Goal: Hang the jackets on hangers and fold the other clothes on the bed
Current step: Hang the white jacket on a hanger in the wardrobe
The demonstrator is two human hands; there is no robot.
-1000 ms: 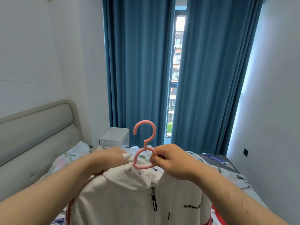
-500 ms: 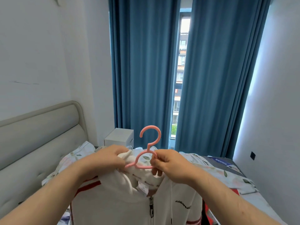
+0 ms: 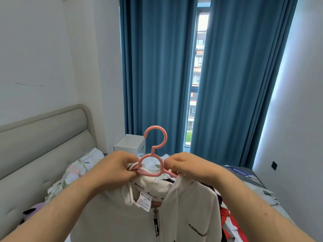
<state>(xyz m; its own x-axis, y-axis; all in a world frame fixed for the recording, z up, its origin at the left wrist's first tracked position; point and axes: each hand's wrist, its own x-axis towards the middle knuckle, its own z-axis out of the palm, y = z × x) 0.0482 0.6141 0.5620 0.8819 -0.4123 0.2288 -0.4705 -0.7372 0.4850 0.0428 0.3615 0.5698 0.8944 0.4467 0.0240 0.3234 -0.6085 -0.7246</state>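
The bed (image 3: 82, 165) spreads from 8 to 4 o'clock, and above it at 6 o'clock hangs the white jacket (image 3: 122, 215). The left grip (image 3: 113, 168) is curled round hood cloth and a white cord (image 3: 134, 167), and the right grip (image 3: 185, 165) pinches cloth onto the 3 o'clock arm of the pink hanger (image 3: 153, 151). The cord may snag on the hanger's neck, or a shoulder may slip off if a pinch slackens. Since half a second ago the hands have spread apart and the collar label has come into view.
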